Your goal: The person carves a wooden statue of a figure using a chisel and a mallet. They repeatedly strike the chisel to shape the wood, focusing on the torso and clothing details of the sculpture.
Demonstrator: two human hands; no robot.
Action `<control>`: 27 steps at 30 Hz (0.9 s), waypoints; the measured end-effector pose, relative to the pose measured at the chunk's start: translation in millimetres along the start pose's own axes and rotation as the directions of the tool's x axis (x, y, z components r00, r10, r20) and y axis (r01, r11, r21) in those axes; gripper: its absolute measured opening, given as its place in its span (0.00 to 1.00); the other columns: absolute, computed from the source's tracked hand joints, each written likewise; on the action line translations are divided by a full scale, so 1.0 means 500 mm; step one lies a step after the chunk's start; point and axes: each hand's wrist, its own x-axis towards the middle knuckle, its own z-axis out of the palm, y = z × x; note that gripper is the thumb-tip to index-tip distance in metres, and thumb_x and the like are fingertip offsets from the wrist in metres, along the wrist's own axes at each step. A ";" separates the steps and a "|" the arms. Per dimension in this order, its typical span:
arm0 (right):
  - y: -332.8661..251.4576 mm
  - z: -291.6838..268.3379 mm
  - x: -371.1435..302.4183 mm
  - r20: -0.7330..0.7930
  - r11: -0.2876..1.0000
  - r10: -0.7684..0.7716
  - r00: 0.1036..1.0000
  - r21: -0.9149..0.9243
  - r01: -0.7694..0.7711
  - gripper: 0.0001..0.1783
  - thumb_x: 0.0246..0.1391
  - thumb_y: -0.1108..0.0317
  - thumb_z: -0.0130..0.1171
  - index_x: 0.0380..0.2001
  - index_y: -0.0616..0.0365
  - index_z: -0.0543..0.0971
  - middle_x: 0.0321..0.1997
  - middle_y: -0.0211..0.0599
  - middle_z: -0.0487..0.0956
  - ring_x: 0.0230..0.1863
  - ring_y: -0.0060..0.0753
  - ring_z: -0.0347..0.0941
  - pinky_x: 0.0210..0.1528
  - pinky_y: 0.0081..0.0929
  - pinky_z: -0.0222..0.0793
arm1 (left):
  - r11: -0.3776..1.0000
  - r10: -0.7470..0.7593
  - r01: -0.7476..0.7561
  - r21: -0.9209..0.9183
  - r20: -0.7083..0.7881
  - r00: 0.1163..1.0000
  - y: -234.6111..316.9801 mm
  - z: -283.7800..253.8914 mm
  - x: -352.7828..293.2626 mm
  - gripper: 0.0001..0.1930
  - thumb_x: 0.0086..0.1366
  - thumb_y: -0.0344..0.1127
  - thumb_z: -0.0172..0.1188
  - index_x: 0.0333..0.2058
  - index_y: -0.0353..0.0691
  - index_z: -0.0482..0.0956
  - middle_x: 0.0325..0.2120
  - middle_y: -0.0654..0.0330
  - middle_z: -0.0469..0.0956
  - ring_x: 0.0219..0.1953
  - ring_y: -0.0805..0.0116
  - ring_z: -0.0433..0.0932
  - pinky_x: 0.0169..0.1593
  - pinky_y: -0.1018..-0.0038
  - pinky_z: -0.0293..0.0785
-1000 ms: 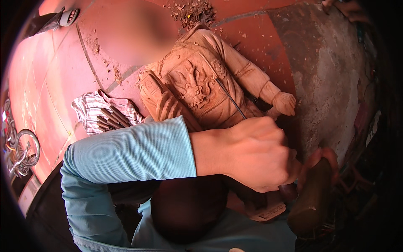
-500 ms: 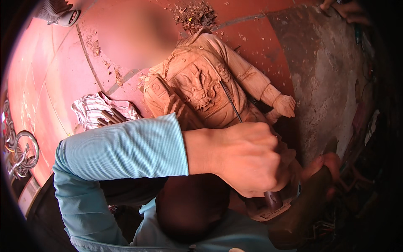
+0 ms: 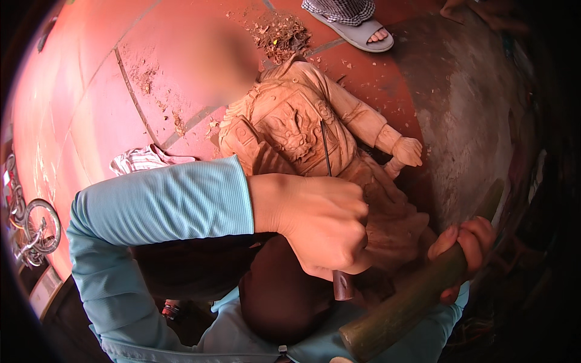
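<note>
Cylindrical club (image 3: 399, 310) shifted leftward, tight in right hand (image 3: 473, 243), left hand (image 3: 321, 222) closed around slender chisel (image 3: 342, 287).

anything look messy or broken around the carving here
A loose heap of brown chips litters the red floor beyond the carved wooden figure, looking unswept, with more scattered to the left, and a striped cloth lies rumpled. No clear damage shows on the figure, though the left hand hides part of it.

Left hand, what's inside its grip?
The left hand is closed around a chisel-like tool. Its thin dark shaft shows above the hand and its brown handle end below; the clenched hand covers the part between.
</note>
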 end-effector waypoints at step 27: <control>0.141 0.104 -0.221 0.270 0.402 0.838 0.475 0.284 -0.871 0.19 0.51 0.72 0.62 0.46 0.63 0.71 0.40 0.33 0.75 0.36 0.25 0.70 0.40 0.24 0.69 | 0.692 -0.426 0.627 0.357 -0.500 0.754 -0.126 0.172 0.198 0.16 0.47 0.40 0.58 0.36 0.45 0.74 0.22 0.64 0.72 0.24 0.69 0.77 0.20 0.73 0.69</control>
